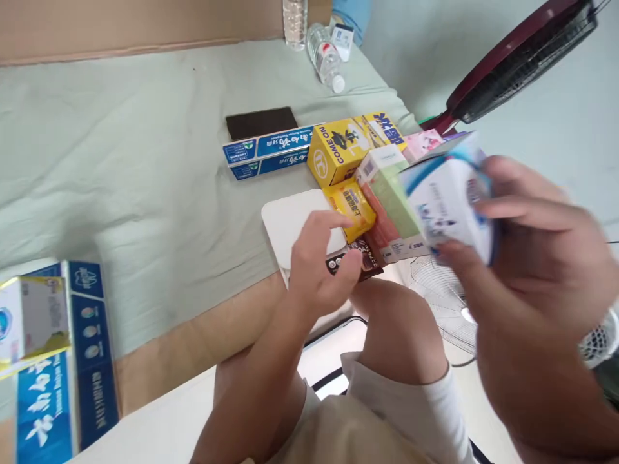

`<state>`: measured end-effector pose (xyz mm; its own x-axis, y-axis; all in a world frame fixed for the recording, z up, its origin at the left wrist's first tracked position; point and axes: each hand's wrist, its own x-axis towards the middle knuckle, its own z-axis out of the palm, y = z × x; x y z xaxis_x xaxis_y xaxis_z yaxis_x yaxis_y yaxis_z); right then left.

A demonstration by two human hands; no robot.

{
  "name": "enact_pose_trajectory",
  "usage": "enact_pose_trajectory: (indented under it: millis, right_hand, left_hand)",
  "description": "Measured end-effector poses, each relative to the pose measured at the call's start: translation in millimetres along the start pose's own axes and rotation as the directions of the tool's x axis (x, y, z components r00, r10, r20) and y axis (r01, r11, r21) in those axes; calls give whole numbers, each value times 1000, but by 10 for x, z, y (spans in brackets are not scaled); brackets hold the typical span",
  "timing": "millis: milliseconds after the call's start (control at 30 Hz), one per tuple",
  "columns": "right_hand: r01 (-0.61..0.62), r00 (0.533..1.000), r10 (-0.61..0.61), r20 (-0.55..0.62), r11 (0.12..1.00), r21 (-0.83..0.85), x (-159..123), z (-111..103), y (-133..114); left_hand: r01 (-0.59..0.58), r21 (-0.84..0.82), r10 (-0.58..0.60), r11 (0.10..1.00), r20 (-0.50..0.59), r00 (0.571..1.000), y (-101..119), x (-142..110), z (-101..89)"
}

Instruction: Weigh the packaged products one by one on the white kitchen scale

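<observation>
A white-and-blue box (449,206) is gripped in my right hand (536,238), raised off the table at the right and slightly blurred. My left hand (322,264) hovers with thumb and fingers apart, its fingertips close to a yellow soap packet (351,206); whether they touch it I cannot tell. Beneath that hand lie a flat white case (290,222) and a dark brown packet (370,261), both partly hidden. Beside the soap stands a green and red box (394,212). A yellow "COME ON" box (338,151) sits just behind.
Blue toothpaste boxes (271,153) lie near a dark phone-like slab (261,122). More boxes (89,335) are stacked at the lower left. Plastic bottles (325,55) are at the back. A dark red round fan-like thing (522,58) juts in at the right; a wire fan guard (440,290) shows below.
</observation>
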<state>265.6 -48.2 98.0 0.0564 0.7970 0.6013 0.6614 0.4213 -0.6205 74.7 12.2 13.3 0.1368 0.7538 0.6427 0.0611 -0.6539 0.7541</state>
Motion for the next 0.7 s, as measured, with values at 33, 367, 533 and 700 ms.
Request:
enact_pose_trajectory:
  millis: [33,367,533,700]
  right_hand:
    - [-4,999,5,-53,1000,3,39,-111,94]
    - [-221,972,231,36,957,-188,486,-364,1337]
    - [-242,959,260,115,958,-152,588,-193,1504]
    - [-148,961,183,205,973,-174,712,-151,1520]
  left_hand:
    - [-1,-9,2,1000,43,999,23,5,63]
    - [72,33,-79,997,256,964,122,79,599]
    - [32,177,-77,984,251,965,27,173,806]
    - [11,315,-109,949,296,949,37,241,847]
